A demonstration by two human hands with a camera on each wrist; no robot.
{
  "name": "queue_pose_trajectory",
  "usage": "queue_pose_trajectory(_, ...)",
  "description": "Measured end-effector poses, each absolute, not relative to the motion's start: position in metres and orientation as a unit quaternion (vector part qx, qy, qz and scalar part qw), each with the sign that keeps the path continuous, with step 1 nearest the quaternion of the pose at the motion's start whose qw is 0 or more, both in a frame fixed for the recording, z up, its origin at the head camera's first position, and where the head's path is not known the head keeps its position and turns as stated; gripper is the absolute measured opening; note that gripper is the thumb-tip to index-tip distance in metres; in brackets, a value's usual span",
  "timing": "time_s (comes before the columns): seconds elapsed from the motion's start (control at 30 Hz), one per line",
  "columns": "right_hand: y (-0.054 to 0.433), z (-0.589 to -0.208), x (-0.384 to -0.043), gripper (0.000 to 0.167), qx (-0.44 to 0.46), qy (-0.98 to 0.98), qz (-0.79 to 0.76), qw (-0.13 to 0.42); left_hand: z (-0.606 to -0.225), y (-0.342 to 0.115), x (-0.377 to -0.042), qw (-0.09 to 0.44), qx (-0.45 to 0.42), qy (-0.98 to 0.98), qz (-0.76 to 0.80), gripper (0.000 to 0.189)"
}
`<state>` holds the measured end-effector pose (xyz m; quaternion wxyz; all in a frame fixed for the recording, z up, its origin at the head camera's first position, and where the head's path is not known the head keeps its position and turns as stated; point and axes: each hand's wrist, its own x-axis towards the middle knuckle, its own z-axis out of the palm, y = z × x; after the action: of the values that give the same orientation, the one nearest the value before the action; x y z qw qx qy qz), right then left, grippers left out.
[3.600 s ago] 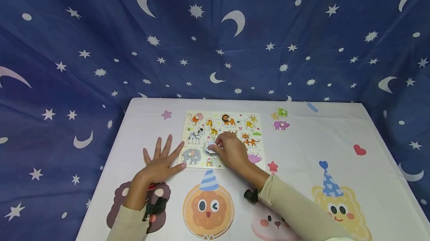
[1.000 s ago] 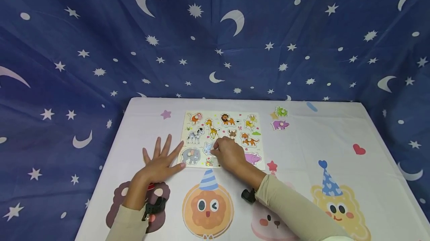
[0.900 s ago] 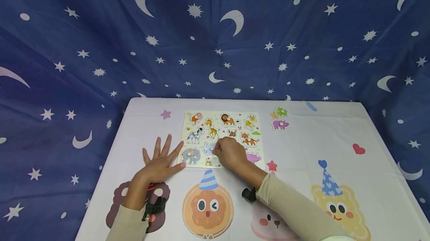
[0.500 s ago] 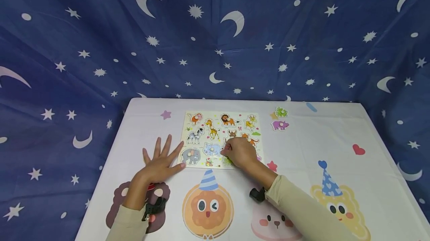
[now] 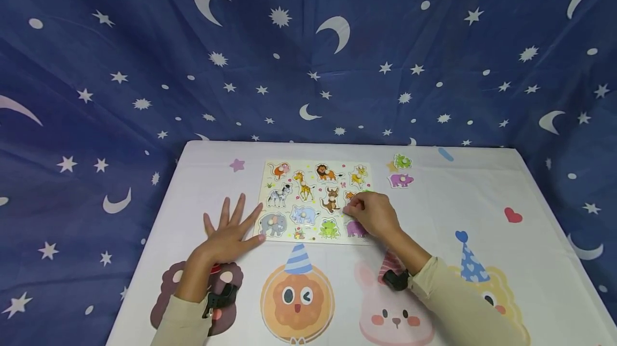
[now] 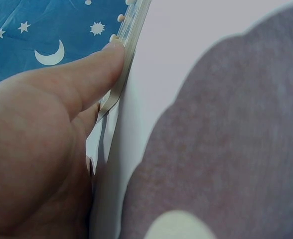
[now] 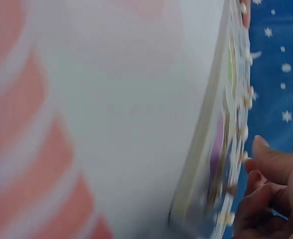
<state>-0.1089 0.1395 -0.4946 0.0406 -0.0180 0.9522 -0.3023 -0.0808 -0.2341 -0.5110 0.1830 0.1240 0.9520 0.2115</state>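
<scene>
An animal peg puzzle board lies on the table. Its blue rhinoceros piece sits in its slot with the knob showing, beside the grey elephant piece. My right hand hovers over the board's right side, thumb and fingers loosely bent with nothing between them, hiding part of the tiger piece. My left hand rests with fingers spread, its thumb at the board's left edge. A green frog piece and a purple hippo piece lie loose right of the board.
The white tablecloth carries printed cartoon figures. A blue curtain with moons and stars hangs behind the table's back edge. Several knobbed pieces, such as the lion and zebra, sit in the board.
My right hand has let go of the blue rhinoceros piece, now in its slot, and moved right across the board, uncovering the kangaroo and the frog picture. My left hand has stayed put.
</scene>
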Motion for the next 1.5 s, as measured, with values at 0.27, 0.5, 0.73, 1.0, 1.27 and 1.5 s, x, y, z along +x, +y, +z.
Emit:
queue_pose_trajectory(0.27,0.182,-0.492,-0.125,0.02,-0.01,0.95,-0.307,-0.057,-0.513,-0.234,-0.082,0.185,0.123,0.952,0.21,0.081)
queue_pose_trajectory(0.5,0.218,-0.49,-0.14,0.028,0.012,0.945,-0.299,-0.13,-0.515,-0.235,-0.082,0.184,0.121,0.952,0.21,0.081)
queue_pose_trajectory(0.73,0.242,-0.492,-0.159,0.034,0.053,0.944,-0.286,-0.153,-0.517,-0.234,-0.083,0.182,0.123,0.953,0.211,0.081)
queue_pose_trajectory(1.0,0.26,-0.503,-0.182,0.037,0.108,0.951,-0.265,-0.114,-0.516,-0.235,-0.082,0.182,0.122,0.952,0.212,0.081)
queue_pose_trajectory(1.27,0.268,-0.512,-0.197,0.037,0.137,0.946,-0.279,-0.096,-0.517,-0.235,-0.082,0.181,0.124,0.953,0.207,0.081)
queue_pose_trajectory(1.5,0.27,-0.517,-0.204,0.037,0.169,0.938,-0.292,-0.074,-0.516,-0.236,-0.082,0.184,0.127,0.952,0.212,0.081)
